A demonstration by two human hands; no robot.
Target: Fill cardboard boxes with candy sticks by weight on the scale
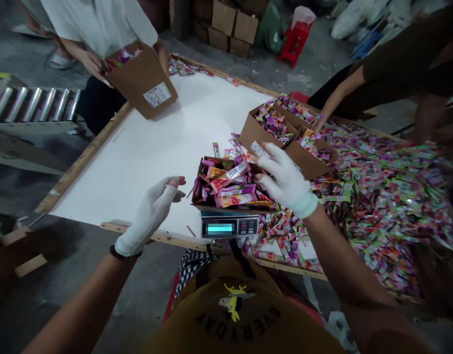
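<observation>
An open brown carton (207, 208), heaped with small colourful wrapped packets (233, 189), sits on a digital scale (229, 227) in front of me. The scale's display is lit, but its reading is blurred out. To the left of the carton, my left hand (154, 206) hovers apart from it in a white glove with bare fingertips, fingers loosely bent and holding nothing. My right hand (285, 179), gloved the same way, is over the carton's right side with its fingers spread. Whether those fingertips touch the packets, I cannot tell.
Loose packets (381, 172) cover the right of the white, wood-edged table (137, 157). Filled cartons (261, 129) stand behind my right hand, where another person's hand (318, 123) reaches in. At far left, a person holds a filled carton (137, 83) near a roller conveyor (34, 104).
</observation>
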